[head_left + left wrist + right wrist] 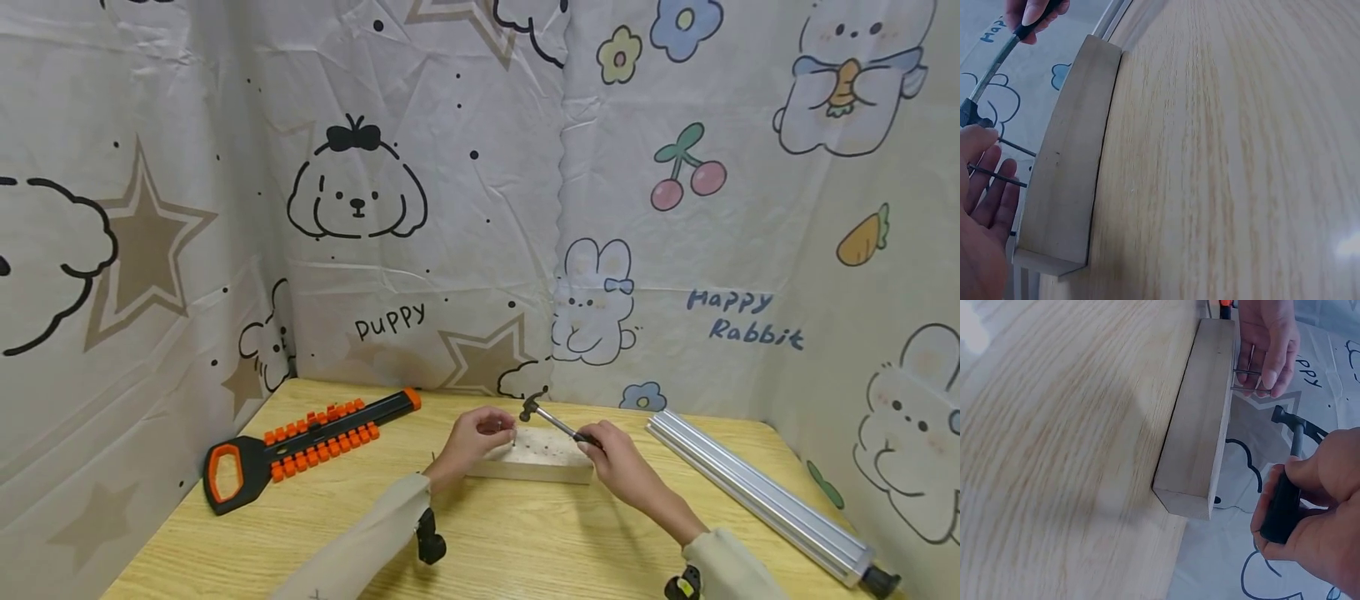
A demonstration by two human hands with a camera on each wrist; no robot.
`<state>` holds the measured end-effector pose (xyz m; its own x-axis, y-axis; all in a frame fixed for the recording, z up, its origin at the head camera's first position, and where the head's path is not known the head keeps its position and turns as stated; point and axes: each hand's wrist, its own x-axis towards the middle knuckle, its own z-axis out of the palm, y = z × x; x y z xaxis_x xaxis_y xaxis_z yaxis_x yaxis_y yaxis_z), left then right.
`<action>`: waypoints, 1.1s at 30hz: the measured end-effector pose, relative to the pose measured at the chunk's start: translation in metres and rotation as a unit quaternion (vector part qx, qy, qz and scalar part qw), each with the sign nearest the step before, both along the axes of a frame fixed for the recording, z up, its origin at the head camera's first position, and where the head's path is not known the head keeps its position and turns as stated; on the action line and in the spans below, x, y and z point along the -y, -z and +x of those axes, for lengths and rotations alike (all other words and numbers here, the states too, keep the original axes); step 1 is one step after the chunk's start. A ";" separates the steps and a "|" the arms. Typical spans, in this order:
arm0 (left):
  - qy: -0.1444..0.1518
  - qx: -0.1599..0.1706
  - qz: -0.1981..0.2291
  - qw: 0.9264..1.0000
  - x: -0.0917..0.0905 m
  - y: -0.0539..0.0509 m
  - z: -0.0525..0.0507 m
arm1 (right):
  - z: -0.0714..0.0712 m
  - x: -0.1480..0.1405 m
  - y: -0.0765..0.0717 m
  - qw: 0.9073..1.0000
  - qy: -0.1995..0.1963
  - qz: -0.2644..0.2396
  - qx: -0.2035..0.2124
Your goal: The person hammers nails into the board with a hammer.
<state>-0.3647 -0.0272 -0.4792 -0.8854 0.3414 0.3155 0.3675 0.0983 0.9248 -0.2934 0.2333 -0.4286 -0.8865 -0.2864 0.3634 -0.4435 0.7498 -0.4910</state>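
Note:
A pale wooden block (pixel 536 467) lies on the table, its top dotted with several small dark marks. Thin nails (pixel 997 175) stick up from it at its left part. There, my left hand (pixel 480 437) holds the upper end of one nail (pixel 1252 390) between thumb and index finger; its other fingers are spread behind. My right hand (pixel 618 462) grips the black handle of a small claw hammer (pixel 555 423). The hammer's head (pixel 1280 415) is raised above the block, close to the left fingertips and apart from the nails.
Left on the table (pixel 525 542) lies a long black tool (pixel 307 450) with an orange-rimmed handle and rows of orange clips. To the right, a silver ribbed bar (pixel 757 496) with a black end runs diagonally. Printed cloth (pixel 450 250) hangs behind and at both sides.

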 end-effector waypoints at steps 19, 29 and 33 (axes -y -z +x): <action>-0.005 -0.047 -0.050 0.998 -0.008 0.005 -0.007 | 0.004 -0.004 -0.001 1.000 0.013 -0.011 -0.004; -0.010 -0.049 -0.030 0.998 -0.007 0.009 -0.007 | 0.004 -0.004 -0.003 0.998 -0.027 -0.009 -0.059; -0.010 -0.046 -0.028 0.999 -0.008 0.008 -0.005 | 0.003 -0.002 -0.003 0.996 -0.038 0.002 -0.081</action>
